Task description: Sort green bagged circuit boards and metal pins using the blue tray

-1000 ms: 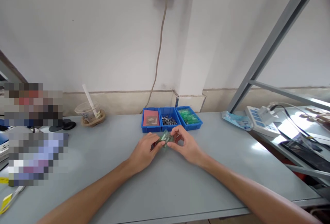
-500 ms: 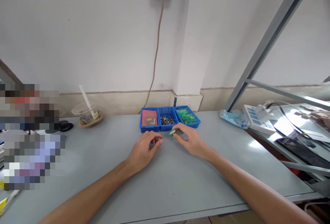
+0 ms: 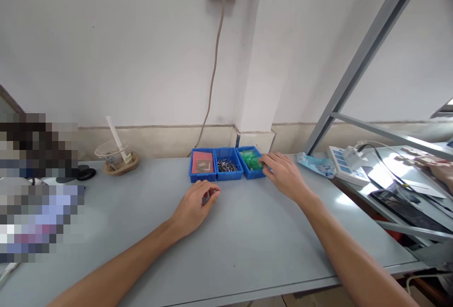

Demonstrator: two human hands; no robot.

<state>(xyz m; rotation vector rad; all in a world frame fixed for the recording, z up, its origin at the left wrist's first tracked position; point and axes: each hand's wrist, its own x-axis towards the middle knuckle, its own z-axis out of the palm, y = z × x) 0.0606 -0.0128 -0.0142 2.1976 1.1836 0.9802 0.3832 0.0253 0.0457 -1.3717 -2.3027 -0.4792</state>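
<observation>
My right hand (image 3: 285, 175) reaches over the right edge of a blue bin (image 3: 254, 175) of small green plastic packets (image 3: 250, 158). Its fingertips are at the packets, and the thumb sits apart, near the bin's front corner. No held item shows in it. My left hand (image 3: 193, 205) rests on the table with loosely curled fingers; a small gap parts thumb and forefinger, with nothing visible between them. Just beyond it are a blue bin (image 3: 203, 178) with a reddish sheet (image 3: 202, 156) and flat clear pieces, and a middle blue bin (image 3: 229, 176) of small metal screw-like parts (image 3: 226, 166).
On the grey table (image 3: 212, 250), a plastic cup (image 3: 112, 153) with a white straw stands at the left. A light-blue packet (image 3: 316, 164) and a white power strip (image 3: 347, 165) lie right. A metal frame (image 3: 354, 85) rises there. Another person's hand (image 3: 442, 172) shows far right.
My right hand has moved right and away from me, to the green-packet bin. The small clear greenish packet it held is no longer visible in its fingers. My left hand has barely moved.
</observation>
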